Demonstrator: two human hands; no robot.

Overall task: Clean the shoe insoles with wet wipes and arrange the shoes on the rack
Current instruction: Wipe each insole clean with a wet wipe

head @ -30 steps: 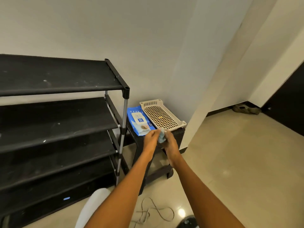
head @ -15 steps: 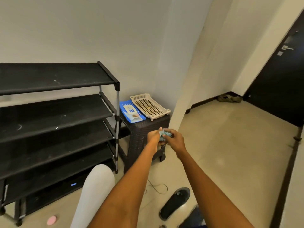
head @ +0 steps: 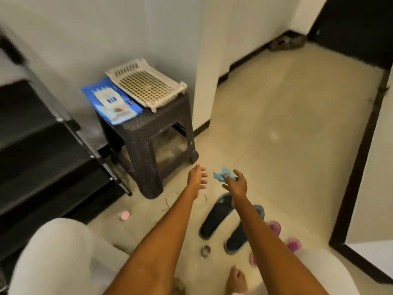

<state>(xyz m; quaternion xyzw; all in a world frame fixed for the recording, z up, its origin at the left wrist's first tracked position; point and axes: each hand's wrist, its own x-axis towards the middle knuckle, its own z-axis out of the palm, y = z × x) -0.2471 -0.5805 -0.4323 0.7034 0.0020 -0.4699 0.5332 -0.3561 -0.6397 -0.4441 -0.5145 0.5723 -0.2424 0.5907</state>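
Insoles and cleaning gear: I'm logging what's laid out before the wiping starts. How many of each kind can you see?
Dark insoles on the floor: 2
Blue wet-wipe packs on the stool: 1
Wipes held in the right hand: 1
Beige perforated trays on the stool: 1
Total: 5

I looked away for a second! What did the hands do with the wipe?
The left hand let go; the right hand alone now pinches the wipe, lower, above the insoles. The wipes pack and basket stayed on the stool.
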